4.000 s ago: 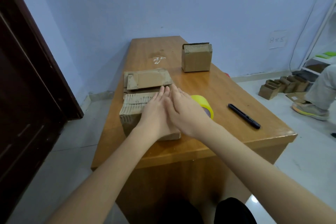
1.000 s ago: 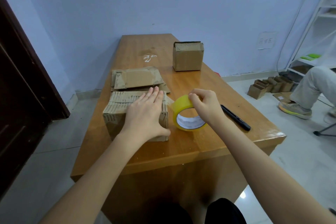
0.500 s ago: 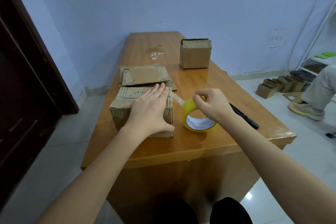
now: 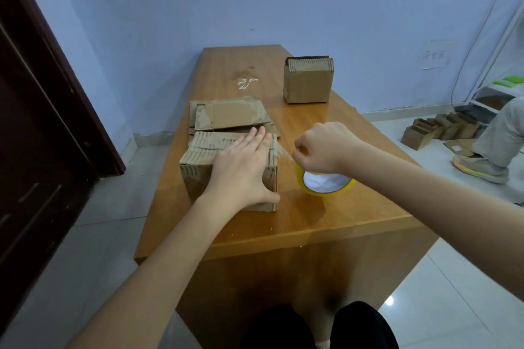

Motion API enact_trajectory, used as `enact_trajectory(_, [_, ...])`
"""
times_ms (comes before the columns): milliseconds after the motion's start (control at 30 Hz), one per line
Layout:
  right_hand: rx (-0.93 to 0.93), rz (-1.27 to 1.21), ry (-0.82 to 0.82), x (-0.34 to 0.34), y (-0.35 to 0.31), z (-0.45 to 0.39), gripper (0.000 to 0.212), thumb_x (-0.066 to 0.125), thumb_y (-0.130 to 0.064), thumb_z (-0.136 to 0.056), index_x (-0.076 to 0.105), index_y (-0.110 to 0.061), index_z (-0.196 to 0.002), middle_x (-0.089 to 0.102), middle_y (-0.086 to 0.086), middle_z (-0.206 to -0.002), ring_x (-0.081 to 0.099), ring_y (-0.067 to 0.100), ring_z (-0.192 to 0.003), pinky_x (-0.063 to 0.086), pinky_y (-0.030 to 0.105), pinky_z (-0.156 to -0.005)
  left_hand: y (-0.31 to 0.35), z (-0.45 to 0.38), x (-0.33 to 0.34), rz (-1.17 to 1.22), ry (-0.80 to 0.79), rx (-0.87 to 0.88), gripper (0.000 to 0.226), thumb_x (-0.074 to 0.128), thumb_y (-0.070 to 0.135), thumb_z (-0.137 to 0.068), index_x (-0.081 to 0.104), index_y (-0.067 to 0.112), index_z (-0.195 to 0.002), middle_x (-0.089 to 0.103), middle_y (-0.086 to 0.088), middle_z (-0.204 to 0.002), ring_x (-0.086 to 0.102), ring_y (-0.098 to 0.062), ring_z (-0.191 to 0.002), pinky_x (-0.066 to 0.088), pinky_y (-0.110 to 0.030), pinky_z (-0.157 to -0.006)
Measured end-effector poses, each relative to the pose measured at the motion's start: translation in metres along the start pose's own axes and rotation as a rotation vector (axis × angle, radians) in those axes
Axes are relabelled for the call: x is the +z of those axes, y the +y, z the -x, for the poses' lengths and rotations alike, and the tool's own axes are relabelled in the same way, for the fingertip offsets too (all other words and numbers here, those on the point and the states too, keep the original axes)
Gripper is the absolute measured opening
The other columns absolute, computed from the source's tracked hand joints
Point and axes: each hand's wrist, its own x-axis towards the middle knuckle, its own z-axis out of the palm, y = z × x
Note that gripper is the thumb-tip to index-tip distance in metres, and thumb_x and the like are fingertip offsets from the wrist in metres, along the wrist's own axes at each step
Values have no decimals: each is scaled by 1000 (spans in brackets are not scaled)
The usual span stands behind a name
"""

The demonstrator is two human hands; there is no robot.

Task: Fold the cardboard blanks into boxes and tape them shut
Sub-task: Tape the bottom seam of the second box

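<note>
A folded cardboard box [image 4: 198, 173] stands at the near left of the wooden table [image 4: 326, 215]. My left hand [image 4: 241, 170] lies flat on its closed top flaps, thumb hooked over the near right corner. My right hand [image 4: 320, 150] grips a yellow tape roll [image 4: 326, 183] just right of the box. A strip of clear tape [image 4: 283, 153] stretches from the roll to the box's upper right edge. Flat cardboard blanks [image 4: 229, 116] lie stacked behind the box. Another folded box [image 4: 307, 81] stands farther back on the right.
A dark door [image 4: 34, 122] fills the left side. On the floor at right sit several small cardboard boxes [image 4: 442, 130] and a seated person's leg and shoe [image 4: 482, 167]. A white shelf [image 4: 499, 88] stands by the wall. My knees [image 4: 320, 326] are below the table's near edge.
Earlier both hands pressed on the box top. My right hand then took the tape roll, and over the last second it has pulled a strip of tape out from the box's right edge.
</note>
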Motion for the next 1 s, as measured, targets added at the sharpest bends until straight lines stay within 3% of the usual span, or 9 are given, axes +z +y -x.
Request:
enact_trajectory(200, [40,9,-130,7,-11,-1,48,27,-47,-99,56,-15,-77,50,1,-64,52,27,-71,32,29,-55,-2,1,-4,17,-23,23,115,64,67,-69,3,14,-151,0,0,-159,1,-10,-145,7,-24,-115])
enact_trajectory(267, [95,-39,-276,3,-7,-1,59,20,-55,-98,62,-15,-102,64,7,-95,57,28,-96,40,34,-71,-2,2,-5,22,-31,24,115,64,66,-70,2,15,-151,-1,0,-159,1,-10,-145,8,-25,-115])
enact_trajectory(333, [207,-273,-430,-7,-3,1,62,16,-58,-98,50,-20,-135,51,11,-135,42,29,-128,36,43,-99,-1,2,-5,22,-30,10,115,64,66,-71,1,14,-151,-2,-1,-159,0,-11,-146,8,-26,-115])
enact_trajectory(533, [307,-1112,129,-31,-30,19,55,21,-45,-103,31,-15,-148,24,-3,-156,13,10,-146,9,29,-117,3,1,-5,17,-38,-43,114,65,66,-70,4,14,-151,2,-1,-159,2,-12,-146,14,-29,-115])
enact_trajectory(633, [402,-1463,122,-24,-67,11,64,24,-55,-99,27,-16,-149,28,-3,-154,22,11,-143,15,31,-118,2,2,-5,39,-14,-47,113,66,64,-70,6,16,-152,7,0,-159,5,-13,-145,16,-29,-115])
enact_trajectory(767, [415,-1604,29,12,-91,8,110,33,-85,-65,28,-14,-149,35,0,-152,31,12,-140,21,40,-117,0,2,-3,100,-21,-62,110,68,60,-70,9,16,-152,11,1,-159,8,-11,-145,10,-25,-115])
enact_trajectory(833, [453,-1674,32,14,-92,-1,114,38,-87,-59,30,-16,-148,35,-6,-151,31,9,-140,20,39,-117,-2,0,-1,83,-46,-73,114,68,61,-68,5,15,-152,6,-1,-159,4,-13,-146,8,-27,-118])
enact_trajectory(900, [480,-1609,62,9,-92,-4,79,42,-77,-76,54,-12,-118,59,-8,-123,53,3,-120,36,24,-106,-5,-2,-2,74,-73,-75,119,71,62,-66,4,15,-152,4,-2,-159,2,-15,-146,6,-29,-119])
enact_trajectory(1000, [457,-1704,81,8,-90,-5,38,29,-44,-102,52,-23,-78,62,-14,-74,60,-11,-68,44,9,-70,-5,-4,-3,46,-110,-76,121,72,61,-66,1,10,-151,1,-6,-159,0,-17,-146,4,-31,-119])
